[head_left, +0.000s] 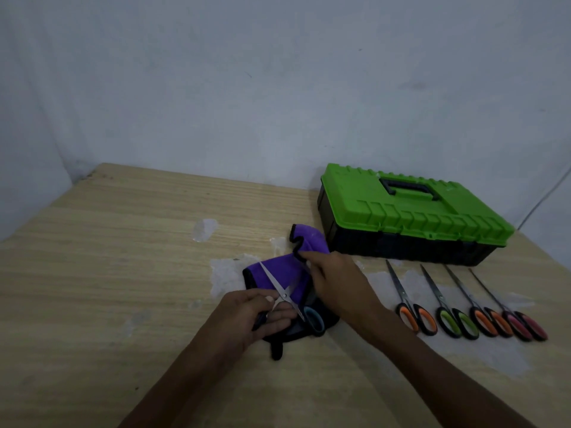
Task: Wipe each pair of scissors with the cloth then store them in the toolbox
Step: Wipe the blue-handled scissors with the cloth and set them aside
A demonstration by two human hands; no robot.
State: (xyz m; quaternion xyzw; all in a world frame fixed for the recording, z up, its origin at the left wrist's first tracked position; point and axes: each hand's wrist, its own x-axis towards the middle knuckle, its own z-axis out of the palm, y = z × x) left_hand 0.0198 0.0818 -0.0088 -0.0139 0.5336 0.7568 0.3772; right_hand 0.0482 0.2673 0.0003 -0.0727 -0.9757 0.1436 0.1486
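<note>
Left hand (pixel 247 316), nearest the lens, has its fingers curled round one handle loop of the blue-handled scissors (pixel 285 296), thumb up by the pivot. The other loop lies free on the cloth. Blades appear partly spread, the long one pointing away and to the left across the purple cloth (pixel 309 239).

Right hand (pixel 336 282) reaches in from the right. Thumb and forefinger pinch a dark-hemmed fold of the cloth just above the blades; the remaining fingers are loosely bent. The cloth is bunched on the table (pixel 123 242), under and around the scissors.

Status, judged:
- Pair in hand: wiping under way or just starting. Cannot tell how much of the blade is done.
- Waiting in a row to the right, blades pointing away towards the toolbox, none touching the cloth: orange-handled scissors (pixel 407 316), green-handled scissors (pixel 446 322), second orange-handled pair (pixel 482 319), pink-handled scissors (pixel 516 325). No telling from here whether any is wiped.
- Toolbox (pixel 411 211), behind the row against the wall: green lid down, carry handle (pixel 408 189) folded flat. Contents hidden, so whether any pair is stored cannot be read.

Left to do, as it looks: finish this pair, open the lid, store it, then the four in the row. Early stage.
</note>
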